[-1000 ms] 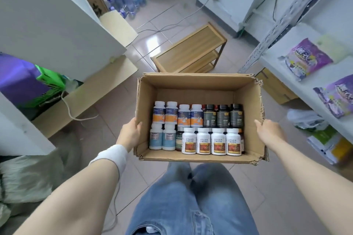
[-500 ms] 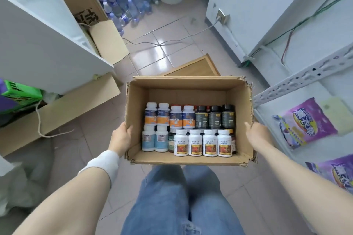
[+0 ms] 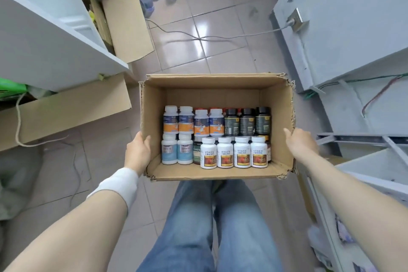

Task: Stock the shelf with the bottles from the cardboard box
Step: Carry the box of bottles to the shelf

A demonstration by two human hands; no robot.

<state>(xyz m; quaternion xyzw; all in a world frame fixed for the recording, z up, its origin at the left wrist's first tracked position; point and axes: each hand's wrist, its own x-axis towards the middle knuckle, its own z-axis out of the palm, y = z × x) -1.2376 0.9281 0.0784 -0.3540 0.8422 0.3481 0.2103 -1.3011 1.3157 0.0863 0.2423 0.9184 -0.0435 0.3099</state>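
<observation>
Above the knees, over the tiled floor (image 3: 220, 55): cardboard box (image 3: 212, 95), carried level with its open top up. No bottle has left it.
Left grip (image 3: 138, 152): clamped on the box's left wall near the front corner, with the thumb hooked over the rim.
Right grip (image 3: 301, 146): pressed to the outside of the right wall, thumb along the rim. The fingers are hidden, so I cannot tell whether they curl under.
Reason for hold: judged, opposite walls are held so the load stays level and the bottles stay upright.
Contents: bottles stand packed in two rows toward the near side, and the far floor of the box is bare.
Front row: four red-labelled white bottles (image 3: 225, 152), two pale-blue-labelled bottles (image 3: 176, 150), and one dark green bottle (image 3: 197, 150) between them.
Back row: four orange-banded white bottles (image 3: 193, 121) and three black bottles (image 3: 247, 121).
Destination: grey metal shelf (image 3: 375, 161), just right of the box.
Stage: judged, the box is in transit and stocking has not begun.
</observation>
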